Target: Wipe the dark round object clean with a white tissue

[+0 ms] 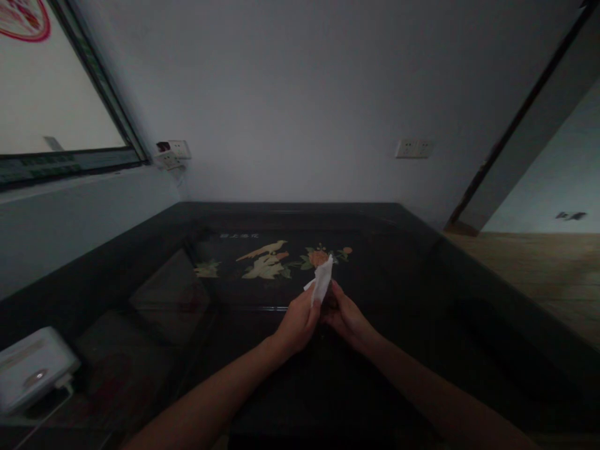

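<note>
Head view shows the bare left hand (297, 317) pinching a thin white paper-like sheet (322, 279) above the glossy black table (389, 269). At the sheet's four o'clock, the bare right hand (349, 314) has curled fingers; in this dimness I cannot tell whether they grip it.

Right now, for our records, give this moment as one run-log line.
left hand: holding white tissue | right hand: beside tissue, contact unclear | table: beneath hands | white box: cable attached

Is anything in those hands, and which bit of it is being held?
The left hand holds a thin white sheet by its lower part. The right hand is close beside it; I can't tell whether it grips too.
</note>
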A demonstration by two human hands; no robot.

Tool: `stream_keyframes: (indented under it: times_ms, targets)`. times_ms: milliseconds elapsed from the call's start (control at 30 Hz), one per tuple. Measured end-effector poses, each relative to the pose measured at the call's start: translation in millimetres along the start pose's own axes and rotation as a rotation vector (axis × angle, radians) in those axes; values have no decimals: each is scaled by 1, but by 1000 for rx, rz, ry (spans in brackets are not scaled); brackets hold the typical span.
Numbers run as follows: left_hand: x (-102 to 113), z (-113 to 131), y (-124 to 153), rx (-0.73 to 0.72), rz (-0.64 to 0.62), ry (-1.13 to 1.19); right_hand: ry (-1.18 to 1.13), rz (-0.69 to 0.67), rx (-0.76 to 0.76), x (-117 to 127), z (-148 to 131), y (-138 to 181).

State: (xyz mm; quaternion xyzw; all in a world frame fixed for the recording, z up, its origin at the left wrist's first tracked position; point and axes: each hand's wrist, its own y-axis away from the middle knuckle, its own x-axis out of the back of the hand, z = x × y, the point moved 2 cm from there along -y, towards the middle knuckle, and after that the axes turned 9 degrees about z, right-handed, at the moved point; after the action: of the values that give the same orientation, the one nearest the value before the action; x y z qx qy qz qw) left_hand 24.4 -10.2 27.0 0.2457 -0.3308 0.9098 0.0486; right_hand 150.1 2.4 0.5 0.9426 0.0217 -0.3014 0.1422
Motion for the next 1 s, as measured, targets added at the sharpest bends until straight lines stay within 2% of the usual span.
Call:
stream_keyframes:
  times_ms: [100, 267, 400, 567, 767, 1000]
  targets:
    - [0, -3, -4, 55, -19, -29, -8, 45, 20, 2, -4, 0]
    - [0, -3, -5, 51, -27, -73, -69, 106, 33, 7, -16, -7]
    - [3, 0, 0, -27, -27, -67, -126, 119, 42, 9, -21, -11]
    - [1, 6, 5, -154, -39, -21, -82, 93, 70, 9, -17, -9]
    - [0, 3, -1, -16, -7, -20, 38, 3, 51, 1, -10, -1]
    - [1, -5, -6, -6, -37, -87, -28, 59, 65, 6, -17, -7]
